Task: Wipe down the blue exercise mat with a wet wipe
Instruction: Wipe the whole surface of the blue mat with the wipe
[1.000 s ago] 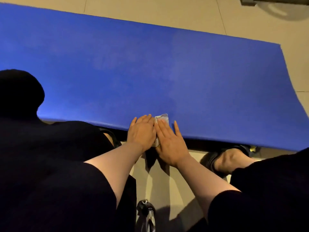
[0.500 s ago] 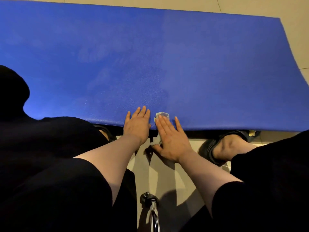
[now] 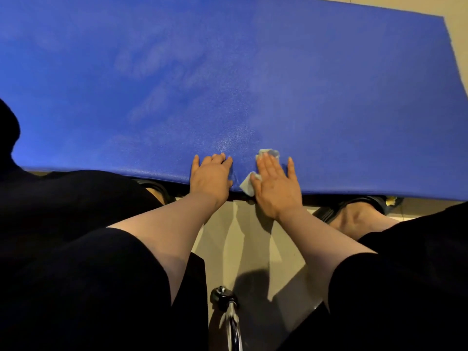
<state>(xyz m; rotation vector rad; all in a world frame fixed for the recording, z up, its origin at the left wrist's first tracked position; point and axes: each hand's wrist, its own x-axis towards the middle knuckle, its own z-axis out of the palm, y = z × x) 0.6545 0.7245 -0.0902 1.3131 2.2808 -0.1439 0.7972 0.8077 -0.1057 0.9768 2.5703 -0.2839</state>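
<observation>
Along the near edge of the blue exercise mat (image 3: 253,84), my right hand (image 3: 276,184) lies flat with its fingers straight and held close together, the thumb set apart to the right, pressing a crumpled wet wipe (image 3: 268,154) down onto the mat. One end of the wipe shows beyond my fingertips, and a second corner sticks out from under the palm on the left side, at the mat's edge. My left hand (image 3: 211,176) rests just beside it, apart from the wipe, palm down on the same edge; its grip is loose, fingers slightly bent at the tips and holding nothing. A narrow strip of mat shows between the two hands.

The mat lies flat on the pale tiled floor (image 3: 253,236), its long axis running left to right across my view, one short end visible at the upper right. Faint lighter streaks mark its surface ahead of my left hand. My dark-clothed knees frame both sides, and my right foot in a dark sandal (image 3: 354,206) sits just under the mat's near edge. Below my arms, a black caster wheel (image 3: 222,297) on a chrome leg stands on the floor.
</observation>
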